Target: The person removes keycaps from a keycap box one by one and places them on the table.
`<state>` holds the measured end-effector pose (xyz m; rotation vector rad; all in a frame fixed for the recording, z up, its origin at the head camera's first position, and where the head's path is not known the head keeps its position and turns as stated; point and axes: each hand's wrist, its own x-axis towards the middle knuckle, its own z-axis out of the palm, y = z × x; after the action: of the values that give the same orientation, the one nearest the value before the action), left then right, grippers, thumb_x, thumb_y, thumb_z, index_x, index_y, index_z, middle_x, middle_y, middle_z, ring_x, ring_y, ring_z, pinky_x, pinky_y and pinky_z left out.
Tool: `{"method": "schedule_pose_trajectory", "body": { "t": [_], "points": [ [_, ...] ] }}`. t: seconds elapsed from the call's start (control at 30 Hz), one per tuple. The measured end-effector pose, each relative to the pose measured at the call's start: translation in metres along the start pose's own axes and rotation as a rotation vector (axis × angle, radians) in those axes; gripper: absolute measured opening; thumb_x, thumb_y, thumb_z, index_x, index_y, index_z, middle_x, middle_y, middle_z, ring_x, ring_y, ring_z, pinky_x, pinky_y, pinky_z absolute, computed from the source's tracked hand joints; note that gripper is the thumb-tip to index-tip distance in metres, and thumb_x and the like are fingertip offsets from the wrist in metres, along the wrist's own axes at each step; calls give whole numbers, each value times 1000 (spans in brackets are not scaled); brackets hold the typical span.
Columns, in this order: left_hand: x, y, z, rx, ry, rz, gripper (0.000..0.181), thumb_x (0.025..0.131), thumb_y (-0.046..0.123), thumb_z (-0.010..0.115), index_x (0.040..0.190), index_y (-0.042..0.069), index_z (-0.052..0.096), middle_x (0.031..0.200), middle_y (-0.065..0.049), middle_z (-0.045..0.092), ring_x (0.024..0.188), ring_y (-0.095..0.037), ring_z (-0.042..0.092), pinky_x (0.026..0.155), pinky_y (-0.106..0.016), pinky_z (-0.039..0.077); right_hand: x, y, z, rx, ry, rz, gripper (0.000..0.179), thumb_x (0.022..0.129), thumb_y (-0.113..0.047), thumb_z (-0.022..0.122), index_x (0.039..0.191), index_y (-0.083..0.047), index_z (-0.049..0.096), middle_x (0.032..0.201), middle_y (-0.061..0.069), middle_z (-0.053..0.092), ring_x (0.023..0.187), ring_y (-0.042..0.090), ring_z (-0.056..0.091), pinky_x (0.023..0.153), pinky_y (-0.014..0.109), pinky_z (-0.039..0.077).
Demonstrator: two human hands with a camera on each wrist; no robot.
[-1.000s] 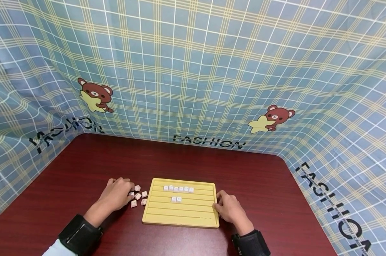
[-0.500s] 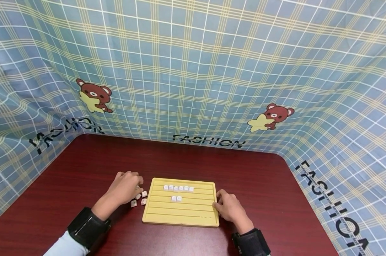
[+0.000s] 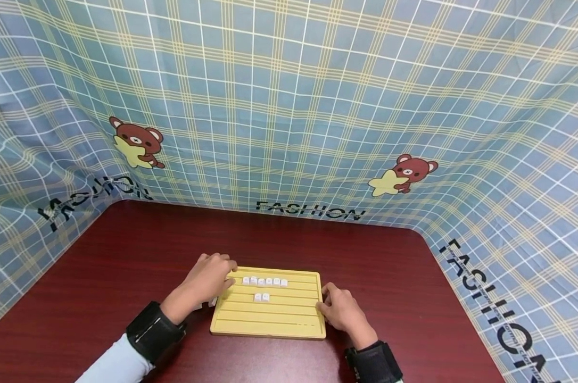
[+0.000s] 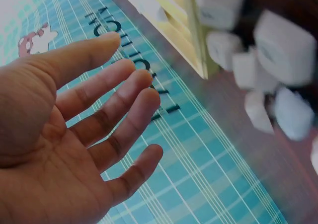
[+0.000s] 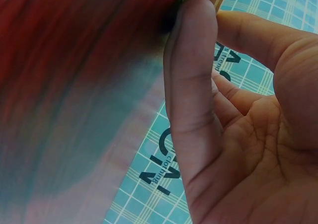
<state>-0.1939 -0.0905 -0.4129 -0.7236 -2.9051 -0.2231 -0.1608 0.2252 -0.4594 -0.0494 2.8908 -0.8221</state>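
A yellow ridged tray [image 3: 270,317] lies on the table. Several small white keycaps [image 3: 261,282] form a line along its upper part, and two more keycaps [image 3: 262,297] sit side by side below. My left hand [image 3: 207,279] hovers over the tray's left edge with its fingers loosely bent. In the left wrist view nothing shows between thumb and fingers. Loose keycaps [image 4: 285,47] lie left of the tray, mostly hidden under that hand in the head view. My right hand [image 3: 343,310] grips the tray's right rim between thumb and fingers.
The dark red tabletop [image 3: 279,239] extends behind and to both sides of the tray. A blue checked cloth [image 3: 289,133] with printed bears hangs around the back and sides of the table.
My left hand has moved right from the loose keycaps to above the tray's left edge. My right hand has stayed at the tray's right rim. The keycaps on the tray look the same.
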Motion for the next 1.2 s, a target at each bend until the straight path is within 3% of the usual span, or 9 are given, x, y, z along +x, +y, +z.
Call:
{"method": "schedule_pose_trajectory", "body": {
  "t": [0.37,0.5,0.6,1.2],
  "points": [
    [8,31,20,-14,-1,136,11,82,17,77,92,14,74,91,-1,70,87,-23,65,83,-48,47,-1,0,0,3,13,-34,27,92,-16,68,113,-3,58,76,3,62,56,9,55,51,26,43],
    [9,38,26,-11,7,166,5,81,16,77,82,14,72,83,0,67,84,-22,64,79,-46,47,-1,0,1,2,7,-33,27,92,-16,68,113,-3,57,75,3,62,56,9,55,51,26,43],
    [10,42,31,0,9,183,11,80,16,77,74,15,68,76,1,64,80,-22,64,77,-46,47,0,1,1,1,9,-37,26,91,-16,68,112,-3,57,74,2,61,55,9,55,51,26,43],
    [13,47,41,12,-5,183,9,77,13,78,75,15,70,75,2,62,77,-20,62,80,-45,47,1,2,1,8,11,-35,26,91,-16,68,111,-4,57,75,2,62,56,9,56,52,26,43]
  ]
}}
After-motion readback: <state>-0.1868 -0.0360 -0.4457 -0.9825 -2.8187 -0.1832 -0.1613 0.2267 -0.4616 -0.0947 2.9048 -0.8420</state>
